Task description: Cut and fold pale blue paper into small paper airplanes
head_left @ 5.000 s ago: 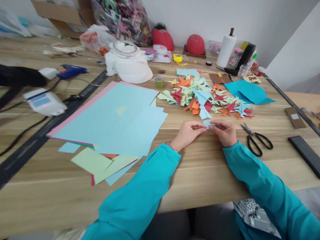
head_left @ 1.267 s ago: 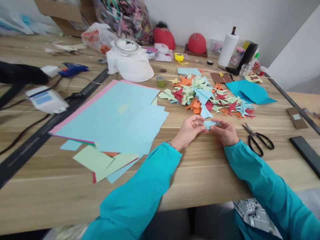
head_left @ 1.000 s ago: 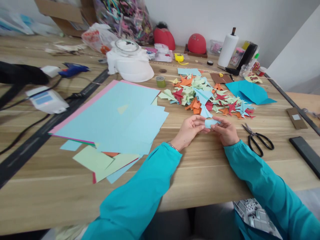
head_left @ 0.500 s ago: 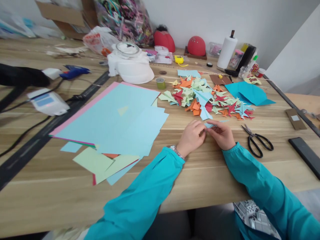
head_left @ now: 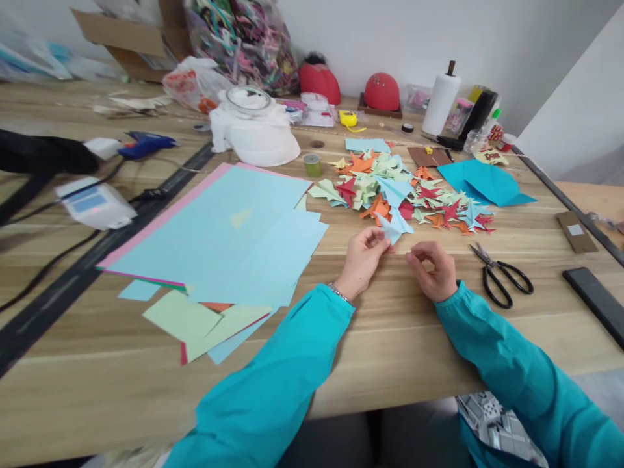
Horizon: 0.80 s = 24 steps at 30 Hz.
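Note:
My left hand [head_left: 363, 260] pinches a folded light blue paper crane [head_left: 388, 230] between thumb and fingers, at the near edge of a pile of folded paper cranes [head_left: 370, 185]. The pile mixes pale green, orange, red and light blue pieces. A short way to the right, my right hand [head_left: 433, 270] hovers just above the wood, fingers curled in and thumb against the forefinger, with nothing visible in it. Scissors [head_left: 502, 274] with black handles lie to the right of that hand.
Large light blue sheets [head_left: 234, 240] lie stacked on the left, with smaller pale green pieces [head_left: 182, 318] in front. A blue glue gun [head_left: 146, 145] rests farther left. A spool [head_left: 312, 165], a teal sheet [head_left: 482, 182] and a black phone [head_left: 597, 305] are also on the table.
Both hands were together on the light blue paper. Now they are apart: my left hand has moved slightly left and back with the crane, and my right hand has let go.

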Motion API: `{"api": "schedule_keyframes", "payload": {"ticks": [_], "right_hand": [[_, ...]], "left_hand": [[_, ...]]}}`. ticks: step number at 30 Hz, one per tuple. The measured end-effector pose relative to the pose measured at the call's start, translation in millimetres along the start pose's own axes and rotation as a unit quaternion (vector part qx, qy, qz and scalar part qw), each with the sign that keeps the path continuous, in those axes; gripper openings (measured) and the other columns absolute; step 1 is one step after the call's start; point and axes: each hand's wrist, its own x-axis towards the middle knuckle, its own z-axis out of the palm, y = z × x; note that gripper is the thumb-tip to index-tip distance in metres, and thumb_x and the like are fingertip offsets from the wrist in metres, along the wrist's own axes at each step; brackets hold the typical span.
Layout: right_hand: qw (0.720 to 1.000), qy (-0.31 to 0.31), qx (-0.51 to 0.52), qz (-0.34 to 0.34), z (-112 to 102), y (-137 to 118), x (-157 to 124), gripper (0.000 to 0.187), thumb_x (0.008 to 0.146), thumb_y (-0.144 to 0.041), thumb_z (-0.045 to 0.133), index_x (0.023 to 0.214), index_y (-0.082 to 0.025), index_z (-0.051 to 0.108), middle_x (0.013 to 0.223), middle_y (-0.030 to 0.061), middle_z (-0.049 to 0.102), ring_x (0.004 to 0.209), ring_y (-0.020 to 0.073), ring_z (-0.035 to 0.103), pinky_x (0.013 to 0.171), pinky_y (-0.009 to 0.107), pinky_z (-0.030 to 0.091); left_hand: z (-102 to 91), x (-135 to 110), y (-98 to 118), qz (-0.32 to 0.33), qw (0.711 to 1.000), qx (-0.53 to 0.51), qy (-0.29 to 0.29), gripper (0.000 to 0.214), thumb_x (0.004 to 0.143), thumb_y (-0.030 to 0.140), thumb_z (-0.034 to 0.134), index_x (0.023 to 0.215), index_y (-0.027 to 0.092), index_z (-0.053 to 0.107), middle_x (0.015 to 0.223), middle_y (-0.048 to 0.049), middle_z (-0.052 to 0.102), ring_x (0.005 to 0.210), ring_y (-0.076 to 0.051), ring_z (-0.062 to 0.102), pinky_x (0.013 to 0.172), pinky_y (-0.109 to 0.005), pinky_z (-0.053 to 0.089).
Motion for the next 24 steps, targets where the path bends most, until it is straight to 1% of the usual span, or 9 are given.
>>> {"api": "schedule_keyframes", "payload": {"ticks": [2, 5, 7, 8, 11, 13, 15, 19, 24], "right_hand": [[1.000, 0.001, -0.005, 0.005, 1, 0, 1, 0.007, 0.081, -0.030, 0.060, 0.081, -0.024, 0.058, 0.072, 0.0009, 0.062, 0.060, 0.0129, 0.055, 0.060, 0.028, 0.048], [0.998, 0.009, 0.024, 0.062, 4, 3, 4, 0.017, 0.079, -0.034, 0.063, 0.089, -0.023, 0.056, 0.084, 0.0031, 0.062, 0.071, 0.0144, 0.059, 0.060, 0.028, 0.049], [0.988, 0.021, 0.094, 0.117, 7, 7, 6, 0.028, 0.075, -0.039, 0.067, 0.093, -0.023, 0.053, 0.089, 0.0037, 0.061, 0.076, 0.0154, 0.061, 0.062, 0.028, 0.050], [0.980, 0.024, 0.139, 0.143, 8, 10, 7, 0.032, 0.073, -0.042, 0.069, 0.094, -0.023, 0.053, 0.087, 0.0030, 0.061, 0.076, 0.0153, 0.062, 0.063, 0.029, 0.050], [0.955, 0.008, 0.224, 0.197, 9, 14, 10, 0.037, 0.065, -0.045, 0.075, 0.085, -0.021, 0.056, 0.074, 0.0004, 0.063, 0.067, 0.0142, 0.061, 0.063, 0.029, 0.050], [0.950, -0.007, 0.233, 0.210, 8, 13, 12, 0.036, 0.062, -0.046, 0.078, 0.077, -0.021, 0.057, 0.068, -0.0002, 0.064, 0.064, 0.0143, 0.061, 0.063, 0.029, 0.050], [0.948, -0.011, 0.234, 0.214, 7, 12, 12, 0.035, 0.062, -0.046, 0.077, 0.073, -0.020, 0.057, 0.065, -0.0003, 0.065, 0.062, 0.0144, 0.062, 0.063, 0.030, 0.051], [0.943, -0.013, 0.245, 0.224, 6, 12, 12, 0.033, 0.061, -0.044, 0.079, 0.075, -0.020, 0.060, 0.065, -0.0006, 0.067, 0.060, 0.0131, 0.062, 0.061, 0.029, 0.051], [0.938, -0.019, 0.262, 0.225, 6, 12, 13, 0.031, 0.059, -0.040, 0.081, 0.074, -0.019, 0.063, 0.064, -0.0011, 0.068, 0.058, 0.0123, 0.062, 0.059, 0.027, 0.051]], "left_hand": [[2.0, 0, 0, -0.020, 0.998, -0.054, -0.002, 0.020, 0.063, 0.023, 0.071, 0.079, 0.017, 0.059, 0.073, 0.0028, 0.062, 0.065, -0.011, 0.060, 0.070, -0.027, 0.051], [4.4, -3, 0, -0.044, 0.997, -0.055, -0.024, 0.020, 0.061, 0.024, 0.073, 0.073, 0.015, 0.060, 0.066, 0.0018, 0.062, 0.063, -0.012, 0.061, 0.070, -0.029, 0.051], [5.3, -5, -1, -0.058, 0.997, -0.027, -0.046, 0.019, 0.061, 0.025, 0.074, 0.068, 0.013, 0.062, 0.063, 0.0000, 0.063, 0.063, -0.013, 0.062, 0.068, -0.028, 0.051], [5.5, -6, -1, -0.059, 0.997, -0.014, -0.055, 0.018, 0.060, 0.024, 0.075, 0.068, 0.013, 0.063, 0.064, -0.0010, 0.065, 0.063, -0.013, 0.062, 0.068, -0.027, 0.050], [5.6, -8, -2, -0.049, 0.997, 0.004, -0.063, 0.020, 0.059, 0.022, 0.076, 0.073, 0.012, 0.067, 0.072, -0.0026, 0.069, 0.067, -0.013, 0.062, 0.068, -0.025, 0.049], [5.4, -8, -1, -0.053, 0.997, 0.008, -0.056, 0.020, 0.059, 0.022, 0.076, 0.073, 0.012, 0.067, 0.072, -0.0032, 0.069, 0.067, -0.013, 0.063, 0.068, -0.026, 0.050], [5.2, -8, 0, -0.060, 0.997, 0.000, -0.051, 0.022, 0.057, 0.021, 0.077, 0.074, 0.012, 0.066, 0.071, -0.0029, 0.069, 0.066, -0.014, 0.063, 0.067, -0.027, 0.050], [4.7, -7, 3, -0.050, 0.998, -0.003, -0.039, 0.031, 0.053, 0.017, 0.079, 0.079, 0.012, 0.063, 0.069, -0.0008, 0.067, 0.066, -0.014, 0.063, 0.067, -0.026, 0.050], [3.8, -8, 5, -0.042, 0.998, 0.032, -0.036, 0.032, 0.053, 0.016, 0.077, 0.080, 0.013, 0.061, 0.063, 0.0018, 0.063, 0.060, -0.011, 0.059, 0.060, -0.023, 0.047]]}}
